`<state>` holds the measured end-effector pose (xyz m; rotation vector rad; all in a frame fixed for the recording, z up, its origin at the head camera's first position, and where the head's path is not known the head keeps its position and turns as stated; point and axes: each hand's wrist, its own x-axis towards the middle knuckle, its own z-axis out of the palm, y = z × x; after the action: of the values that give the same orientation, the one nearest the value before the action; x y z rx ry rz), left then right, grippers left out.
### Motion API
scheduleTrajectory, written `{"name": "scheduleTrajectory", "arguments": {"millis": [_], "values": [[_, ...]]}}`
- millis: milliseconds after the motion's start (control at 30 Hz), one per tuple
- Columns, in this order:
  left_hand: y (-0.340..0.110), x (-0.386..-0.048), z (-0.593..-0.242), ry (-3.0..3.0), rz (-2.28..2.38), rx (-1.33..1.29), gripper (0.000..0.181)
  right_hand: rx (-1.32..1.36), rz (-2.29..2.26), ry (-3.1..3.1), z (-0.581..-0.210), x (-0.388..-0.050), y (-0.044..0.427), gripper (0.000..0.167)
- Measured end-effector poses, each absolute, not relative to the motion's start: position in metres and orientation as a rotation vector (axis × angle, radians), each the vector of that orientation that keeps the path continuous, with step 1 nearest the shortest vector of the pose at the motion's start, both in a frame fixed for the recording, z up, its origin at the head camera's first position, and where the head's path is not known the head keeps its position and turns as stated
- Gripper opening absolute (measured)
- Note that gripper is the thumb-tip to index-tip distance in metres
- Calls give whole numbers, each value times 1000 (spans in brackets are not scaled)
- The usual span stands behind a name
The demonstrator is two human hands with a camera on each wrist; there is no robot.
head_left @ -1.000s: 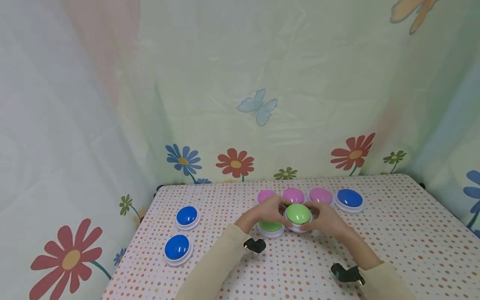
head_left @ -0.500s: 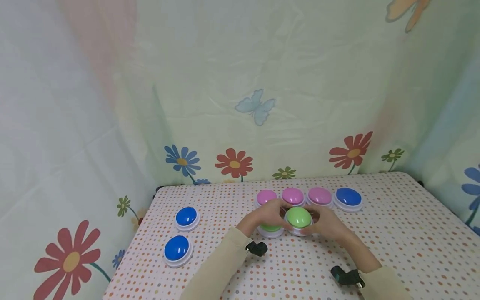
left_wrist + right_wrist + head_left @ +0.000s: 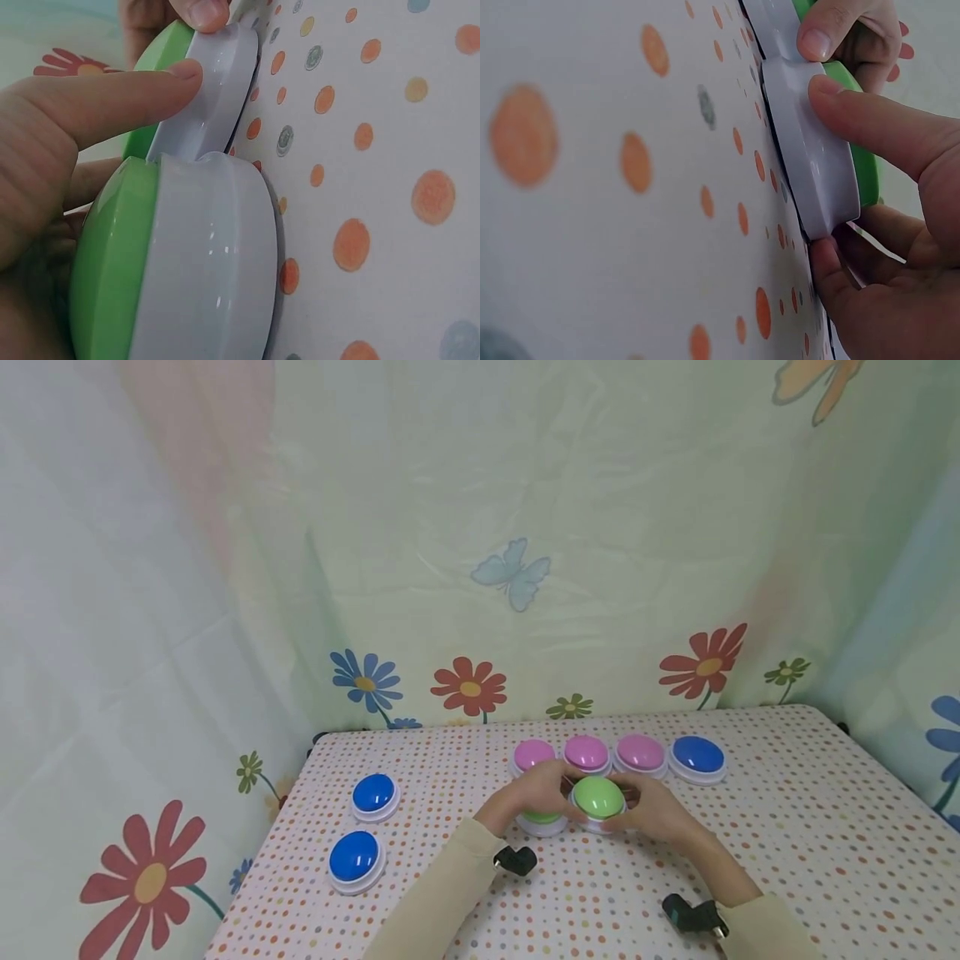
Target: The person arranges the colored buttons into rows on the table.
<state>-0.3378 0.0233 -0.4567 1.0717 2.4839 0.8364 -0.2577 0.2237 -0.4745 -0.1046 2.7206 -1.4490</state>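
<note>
Between my two hands is a green-domed push button point(image 3: 598, 797) with a white base, which looks flat against the table. My left hand point(image 3: 542, 787) holds its left side, the thumb point(image 3: 176, 90) against the white base. From the right, my right hand point(image 3: 656, 808) grips the same base, its thumb point(image 3: 840, 101) on the near side and fingers curled behind. A second green push button point(image 3: 184, 262) sits directly left, touching the first at the base; in the head view my left hand partly covers it.
Behind the hands, pink push buttons point(image 3: 587, 752) stand in a row, with a blue push button point(image 3: 698, 754) at its right end. Two more blue push buttons point(image 3: 354, 856) sit on the left of the dotted table point(image 3: 465, 760). A floral curtain point(image 3: 405, 568) hangs around it.
Both hands have drawn the green push button slightly toward me, away from the pink row, and it has come down level beside the other green one. Over the last half second it barely moves.
</note>
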Motion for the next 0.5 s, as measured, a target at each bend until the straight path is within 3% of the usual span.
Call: {"name": "scheduleTrajectory", "arguments": {"millis": [500], "values": [[24, -341, -461, 2480, 896, 1039, 64, -84, -1446, 2702, -472, -259, 226, 85]]}}
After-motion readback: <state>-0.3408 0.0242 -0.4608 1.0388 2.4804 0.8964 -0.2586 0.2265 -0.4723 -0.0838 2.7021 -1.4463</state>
